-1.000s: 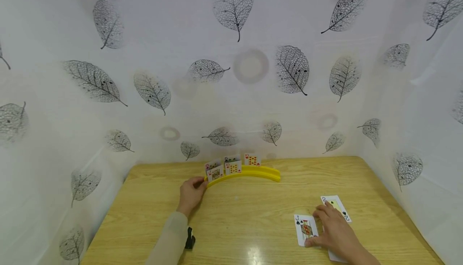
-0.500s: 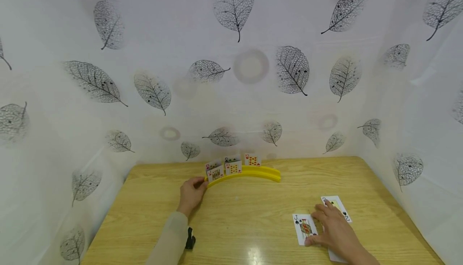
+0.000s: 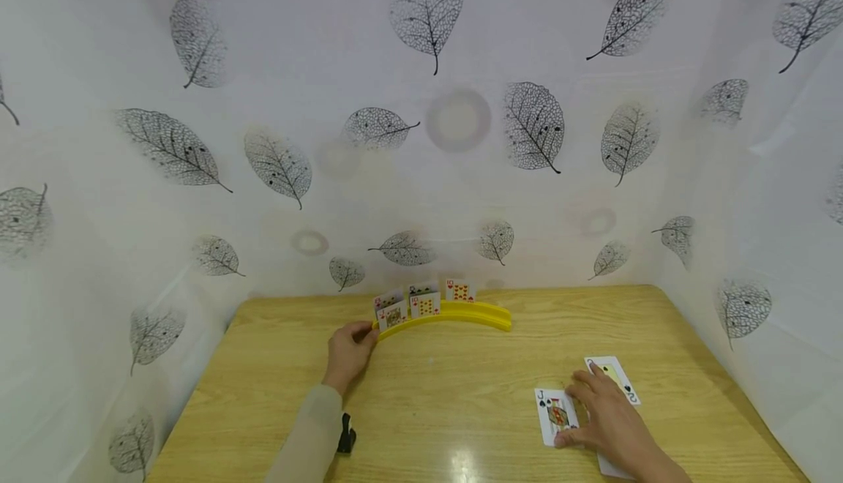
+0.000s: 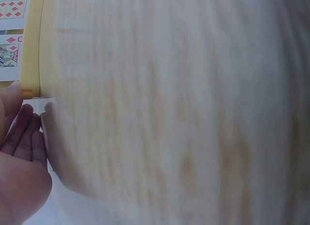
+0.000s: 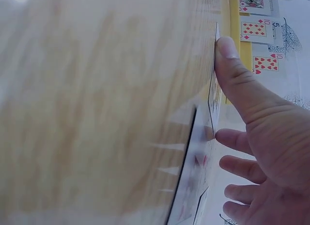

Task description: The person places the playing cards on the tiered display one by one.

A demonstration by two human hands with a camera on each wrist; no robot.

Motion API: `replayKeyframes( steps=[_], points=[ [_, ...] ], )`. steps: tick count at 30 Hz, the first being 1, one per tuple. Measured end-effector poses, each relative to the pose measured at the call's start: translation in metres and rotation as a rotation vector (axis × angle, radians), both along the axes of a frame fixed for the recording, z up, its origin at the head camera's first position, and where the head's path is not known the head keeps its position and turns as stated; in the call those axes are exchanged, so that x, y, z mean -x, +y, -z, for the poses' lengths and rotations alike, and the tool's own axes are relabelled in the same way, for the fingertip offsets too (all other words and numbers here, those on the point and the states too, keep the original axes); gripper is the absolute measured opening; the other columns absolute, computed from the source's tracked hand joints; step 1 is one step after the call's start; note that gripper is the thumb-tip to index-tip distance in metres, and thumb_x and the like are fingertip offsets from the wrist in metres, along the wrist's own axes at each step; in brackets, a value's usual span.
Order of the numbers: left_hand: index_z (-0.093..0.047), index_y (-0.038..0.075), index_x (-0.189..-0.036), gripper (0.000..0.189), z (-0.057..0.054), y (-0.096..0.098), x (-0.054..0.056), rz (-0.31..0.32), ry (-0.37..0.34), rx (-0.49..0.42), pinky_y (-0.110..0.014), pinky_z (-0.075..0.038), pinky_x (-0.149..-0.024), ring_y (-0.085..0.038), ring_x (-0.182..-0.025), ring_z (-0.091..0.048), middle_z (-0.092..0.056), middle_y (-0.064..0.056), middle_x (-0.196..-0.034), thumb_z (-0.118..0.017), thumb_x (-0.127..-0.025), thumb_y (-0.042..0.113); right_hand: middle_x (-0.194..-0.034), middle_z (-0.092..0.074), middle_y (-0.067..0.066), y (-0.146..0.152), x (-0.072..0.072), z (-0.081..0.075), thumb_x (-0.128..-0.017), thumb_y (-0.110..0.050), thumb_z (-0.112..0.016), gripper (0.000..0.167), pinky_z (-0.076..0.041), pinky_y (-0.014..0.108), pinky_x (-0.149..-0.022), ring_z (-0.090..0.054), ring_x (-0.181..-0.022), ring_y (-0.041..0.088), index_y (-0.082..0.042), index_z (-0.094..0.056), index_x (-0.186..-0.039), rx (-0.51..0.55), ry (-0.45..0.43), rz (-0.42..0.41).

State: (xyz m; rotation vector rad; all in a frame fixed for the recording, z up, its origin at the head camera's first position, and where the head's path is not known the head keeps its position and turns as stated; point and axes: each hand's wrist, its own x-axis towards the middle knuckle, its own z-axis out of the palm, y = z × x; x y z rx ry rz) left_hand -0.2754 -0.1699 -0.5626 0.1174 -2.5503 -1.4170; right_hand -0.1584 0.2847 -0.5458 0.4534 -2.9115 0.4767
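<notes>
My left hand [image 3: 349, 355] pinches the left end of a curved yellow card holder [image 3: 484, 313], thumb at its front edge in the left wrist view. Jack of diamonds [image 3: 393, 316] and ten of diamonds [image 3: 424, 306] stand in its front row. Behind them are two partly hidden cards and, farther right, a ten of hearts [image 3: 459, 291]. Between thumb and index finger, my right hand [image 3: 609, 421] holds a jack of spades [image 3: 557, 411] by its edges, close over the table. Its other fingers spread above a card with a yellow panel [image 3: 622, 382], partly hidden.
Another white card [image 3: 612, 467] shows its edge beneath the right hand. A small black object [image 3: 346, 437] lies beside the left sleeve [image 3: 309, 432]. White leaf-print curtains [image 3: 454, 176] enclose the wooden table [image 3: 435, 402] at the back and sides.
The jack of spades has shifted very slightly in the right hand. The left hand and the card holder have stayed in place.
</notes>
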Motion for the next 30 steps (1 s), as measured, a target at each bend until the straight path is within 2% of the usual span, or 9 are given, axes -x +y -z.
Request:
replayKeyframes(
  steps=[3,12,17,23,27,30],
  points=[
    [-0.076,-0.004,-0.115,0.023,-0.0003,-0.0002,-0.0004,0.002,0.003,-0.002,-0.057,-0.054,-0.107,-0.042,-0.118,-0.069,-0.076,-0.023,-0.121,-0.074,-0.098,0.01,-0.131,-0.066,0.026,-0.0007,0.0009,-0.0004,-0.048,-0.071,-0.088,0.09,-0.045,0.074,-0.106,-0.05,-0.135,0.061,-0.005,-0.075,-0.108,0.005,0.009,-0.012],
    [-0.076,-0.004,-0.115,0.022,-0.0014,-0.0005,-0.0016,0.011,0.021,0.017,-0.057,-0.054,-0.107,-0.042,-0.118,-0.069,-0.076,-0.023,-0.121,-0.074,-0.098,0.01,-0.136,-0.064,0.028,-0.0019,0.0017,-0.0036,-0.048,-0.07,-0.089,0.095,-0.041,0.073,-0.111,-0.047,-0.139,0.06,-0.003,-0.073,-0.113,0.007,-0.04,0.006],
    [-0.076,-0.003,-0.115,0.022,-0.0013,-0.0003,-0.0015,0.009,0.01,0.017,-0.057,-0.052,-0.109,-0.042,-0.12,-0.068,-0.075,-0.023,-0.122,-0.074,-0.098,0.011,-0.135,-0.064,0.028,-0.0031,0.0035,-0.005,-0.047,-0.07,-0.09,0.093,-0.041,0.072,-0.112,-0.047,-0.138,0.06,-0.003,-0.073,-0.109,-0.001,-0.056,0.014],
    [-0.076,-0.003,-0.115,0.022,-0.0012,-0.0004,-0.0012,0.009,0.011,0.02,-0.058,-0.052,-0.109,-0.043,-0.12,-0.068,-0.075,-0.023,-0.122,-0.074,-0.098,0.011,-0.13,-0.066,0.024,-0.0041,0.0021,-0.0046,-0.045,-0.066,-0.092,0.089,-0.041,0.072,-0.112,-0.048,-0.137,0.061,-0.006,-0.068,-0.106,0.047,-0.048,0.021],
    [-0.076,-0.004,-0.116,0.023,-0.001,-0.0006,-0.0003,0.008,0.015,0.026,-0.058,-0.052,-0.109,-0.043,-0.12,-0.068,-0.075,-0.023,-0.122,-0.074,-0.099,0.011,-0.129,-0.068,0.023,-0.0059,0.001,-0.0035,-0.045,-0.059,-0.097,0.09,-0.044,0.073,-0.109,-0.049,-0.137,0.06,-0.007,-0.064,-0.111,0.105,-0.035,0.041],
    [-0.076,-0.004,-0.116,0.023,-0.0011,-0.0006,-0.0002,0.006,0.003,0.027,-0.058,-0.052,-0.11,-0.043,-0.121,-0.067,-0.075,-0.023,-0.123,-0.073,-0.099,0.011,-0.131,-0.067,0.028,-0.0081,0.001,-0.0026,-0.046,-0.052,-0.1,0.091,-0.044,0.075,-0.107,-0.049,-0.137,0.06,-0.006,-0.064,-0.116,0.137,-0.03,0.06]
  ],
)
